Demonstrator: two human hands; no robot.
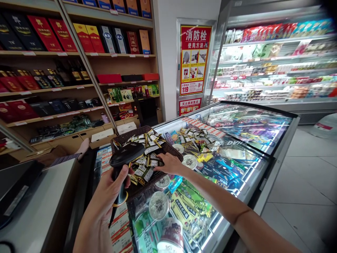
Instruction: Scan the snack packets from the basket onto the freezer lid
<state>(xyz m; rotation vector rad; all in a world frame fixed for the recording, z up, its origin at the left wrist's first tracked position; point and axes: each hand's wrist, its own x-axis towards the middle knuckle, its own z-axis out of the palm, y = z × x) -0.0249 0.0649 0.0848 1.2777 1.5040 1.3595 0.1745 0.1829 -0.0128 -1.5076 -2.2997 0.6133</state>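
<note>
As hands (pixel 116 184) (pixel 170 164) grip a scanner (pixel 127 154) and seemingly packets (pixel 154 161), shelves (pixel 47 53) rise beyond the freezer (pixel 283 151).

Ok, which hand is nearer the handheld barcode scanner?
Left. The left hand is wrapped around the handle of the handheld barcode scanner; the right hand is apart from it, to its right, at the foil packets in the brown woven basket.
</note>
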